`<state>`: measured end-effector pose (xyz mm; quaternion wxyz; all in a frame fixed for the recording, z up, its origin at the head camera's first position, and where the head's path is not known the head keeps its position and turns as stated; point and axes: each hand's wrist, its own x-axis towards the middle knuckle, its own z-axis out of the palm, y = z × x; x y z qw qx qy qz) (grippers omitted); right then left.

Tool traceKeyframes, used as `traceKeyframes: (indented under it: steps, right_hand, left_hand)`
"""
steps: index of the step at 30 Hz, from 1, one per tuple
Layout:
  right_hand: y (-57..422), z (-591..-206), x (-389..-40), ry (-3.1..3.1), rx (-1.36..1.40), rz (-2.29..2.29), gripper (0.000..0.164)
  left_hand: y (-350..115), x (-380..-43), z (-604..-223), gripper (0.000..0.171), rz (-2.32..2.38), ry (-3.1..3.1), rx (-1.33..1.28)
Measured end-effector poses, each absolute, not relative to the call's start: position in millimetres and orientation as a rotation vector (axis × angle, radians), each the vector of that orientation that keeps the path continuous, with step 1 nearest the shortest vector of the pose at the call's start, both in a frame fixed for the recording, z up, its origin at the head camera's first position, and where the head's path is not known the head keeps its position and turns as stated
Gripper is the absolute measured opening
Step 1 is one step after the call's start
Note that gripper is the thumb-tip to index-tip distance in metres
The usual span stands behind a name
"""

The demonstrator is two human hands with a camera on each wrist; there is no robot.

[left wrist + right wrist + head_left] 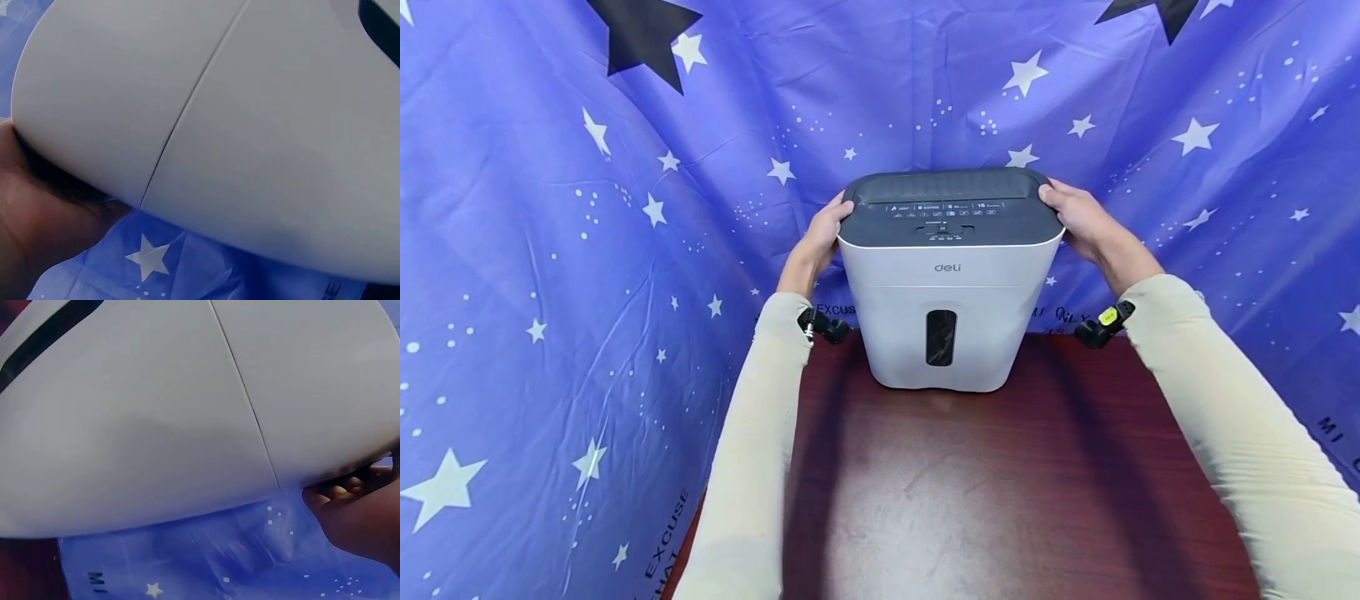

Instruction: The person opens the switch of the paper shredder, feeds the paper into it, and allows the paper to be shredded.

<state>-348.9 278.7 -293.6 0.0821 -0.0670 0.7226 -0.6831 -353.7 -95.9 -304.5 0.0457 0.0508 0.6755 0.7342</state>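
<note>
A white paper shredder [895,325] with a dark grey top [1015,212] and a dark window in its front stands upright at the back of the table. My left hand [822,233] grips the upper left side of the shredder, thumb on the edge of the top. On the opposite side, my right hand [1084,218] holds the upper right edge, its thumb also over the top. Curled fingers [340,492] reach under the side in the right wrist view. In the left wrist view, the left hand's fingertips are mostly hidden behind the white body.
A dark red wooden table [955,492] extends in front of the shredder. Blue cloth [880,92] with white and black stars hangs close behind it and along both sides. Small black cameras [1101,325] are strapped at both wrists, over pale sleeves.
</note>
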Motion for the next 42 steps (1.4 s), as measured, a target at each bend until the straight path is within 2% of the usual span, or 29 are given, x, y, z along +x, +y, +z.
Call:
traceKeyframes:
  steps: [12,42]
  right_hand:
    - [280,-288,-349,2.646,-0.196,-1.535,0.066]
    - [280,-282,-348,2.666,-0.243,-1.425,0.067]
  left_hand:
    - [-105,-354,-300,0.053,1.902,2.356,0.382]
    - [-103,-350,-297,0.053,1.829,2.464,0.43]
